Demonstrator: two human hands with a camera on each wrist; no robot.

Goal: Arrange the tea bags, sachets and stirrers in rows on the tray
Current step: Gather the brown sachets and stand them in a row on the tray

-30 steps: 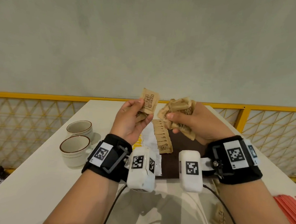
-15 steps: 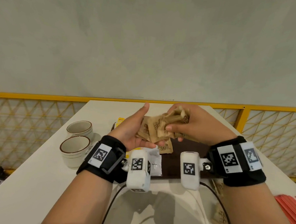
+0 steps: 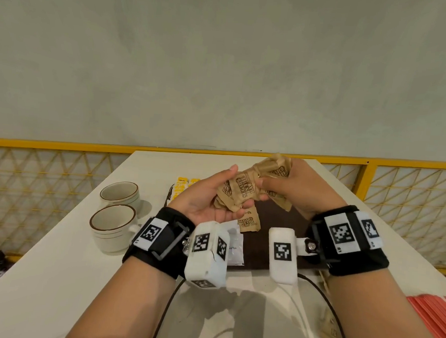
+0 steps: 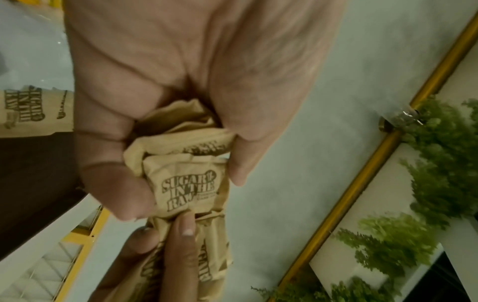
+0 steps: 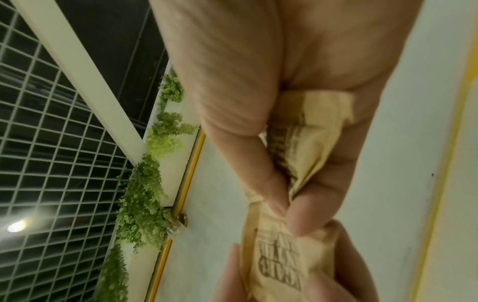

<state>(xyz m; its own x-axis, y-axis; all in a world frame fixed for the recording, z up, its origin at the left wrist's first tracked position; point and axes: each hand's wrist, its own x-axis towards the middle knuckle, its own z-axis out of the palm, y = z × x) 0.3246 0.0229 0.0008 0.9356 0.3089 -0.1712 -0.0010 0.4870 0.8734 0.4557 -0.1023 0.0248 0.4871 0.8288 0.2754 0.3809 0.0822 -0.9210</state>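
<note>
- A second ago the left hand held up one brown sugar sachet by itself. Now both hands are close together and the sachets are bunched between them, so EARLIER the loose one has gone back with the rest.
- I think this means the person is sorting the bunch before laying more down, so the row is not growing right now.
- The left hand is palm up, with its fingers curled round a few brown sugar sachets.
- The right hand grips a crumpled bunch of the same sachets, and its thumb and finger pinch one of them.
- The hands are above the dark tray, not touching it.
- One sugar sachet lies flat on the tray, under the left hand.
- A white sachet lies at the tray's near edge.
- Yellow tea bags peek out beyond the left hand.
- The red stirrers wait on the worktop, off to the right, not on the tray yet.
- Two cups stand on the left.
</note>
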